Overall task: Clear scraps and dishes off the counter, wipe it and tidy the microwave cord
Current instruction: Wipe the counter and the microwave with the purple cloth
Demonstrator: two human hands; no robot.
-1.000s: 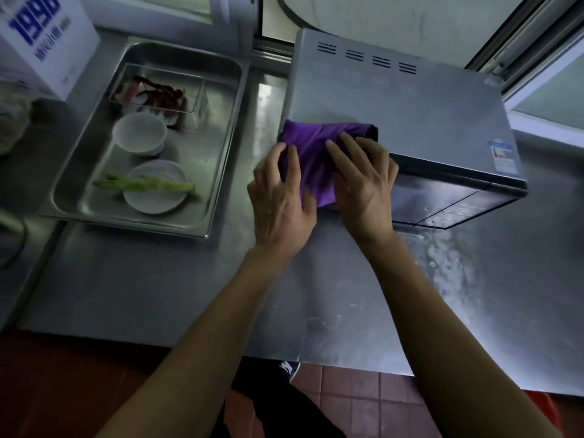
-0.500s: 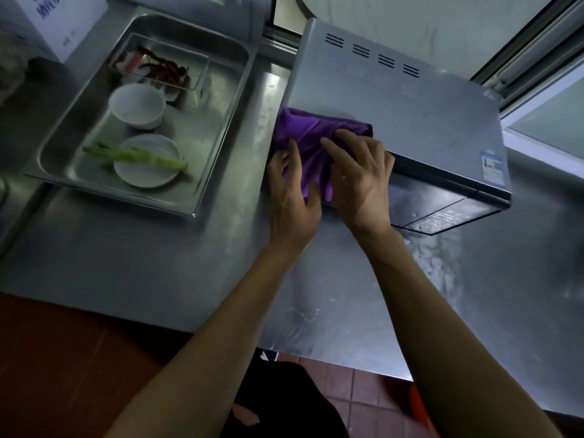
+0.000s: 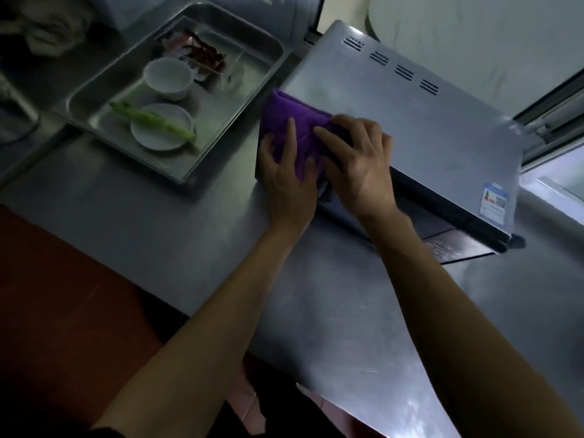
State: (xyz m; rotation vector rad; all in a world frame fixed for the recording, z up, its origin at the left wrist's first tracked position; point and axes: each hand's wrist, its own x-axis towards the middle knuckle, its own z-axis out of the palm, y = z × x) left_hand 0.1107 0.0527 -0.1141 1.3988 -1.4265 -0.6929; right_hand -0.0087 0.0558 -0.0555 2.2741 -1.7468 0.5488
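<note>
A purple cloth (image 3: 284, 116) is draped over the front left corner of the grey microwave (image 3: 426, 121) on the steel counter (image 3: 158, 222). My left hand (image 3: 286, 175) lies on the cloth with fingers spread, pressing it against the microwave's left front. My right hand (image 3: 360, 162) presses flat on the cloth at the top front edge, fingers pointing left. No cord shows in this view.
A steel tray (image 3: 94, 90) at the left holds a white bowl (image 3: 167, 77), a white plate (image 3: 161, 131) with a green vegetable stalk (image 3: 151, 120), and a clear container with red scraps (image 3: 205, 55). A window frame (image 3: 550, 105) runs behind the microwave.
The view has tilted and shifted left. Both hands stay on the purple cloth at the microwave corner, the left one a little lower on the side.
</note>
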